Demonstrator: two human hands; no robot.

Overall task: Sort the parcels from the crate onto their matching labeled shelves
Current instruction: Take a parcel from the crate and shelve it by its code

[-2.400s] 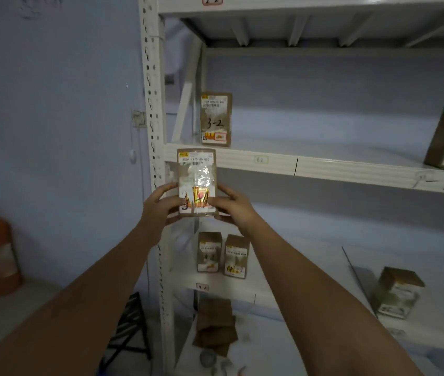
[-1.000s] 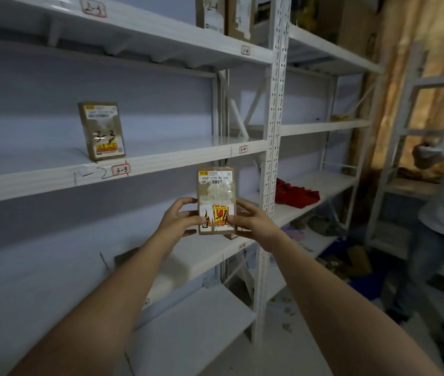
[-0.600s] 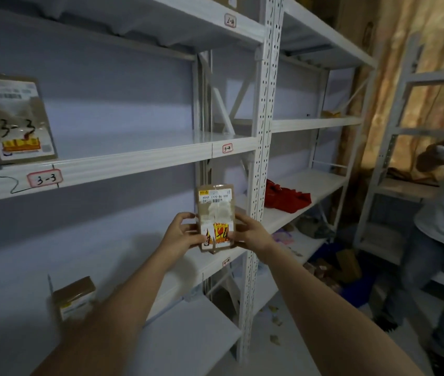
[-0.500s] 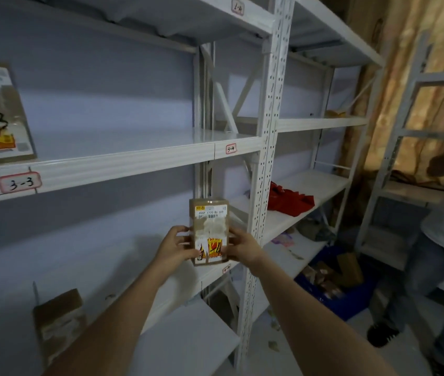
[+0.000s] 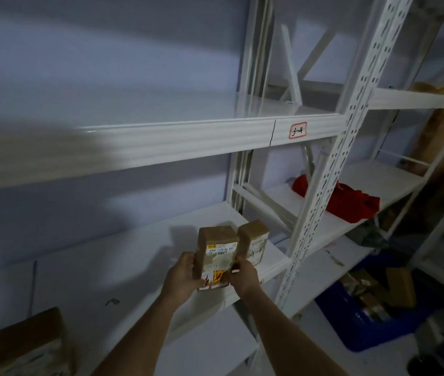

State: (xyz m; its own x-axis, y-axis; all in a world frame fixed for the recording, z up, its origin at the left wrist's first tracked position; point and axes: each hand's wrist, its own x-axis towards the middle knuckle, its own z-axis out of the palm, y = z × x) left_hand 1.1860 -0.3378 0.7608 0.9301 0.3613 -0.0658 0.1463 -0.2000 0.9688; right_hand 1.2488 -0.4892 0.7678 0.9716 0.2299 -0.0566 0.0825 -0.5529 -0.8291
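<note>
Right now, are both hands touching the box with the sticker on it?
Touching. The head view shows the left hand gripping the parcel on one side and the right hand gripping the other.

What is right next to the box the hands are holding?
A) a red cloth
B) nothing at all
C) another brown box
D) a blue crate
C: the box, held by the left hand and right hand, sits just left of another brown box standing on the same shelf.

left hand (image 5: 181,276), right hand (image 5: 244,275), both arms outstretched
</note>
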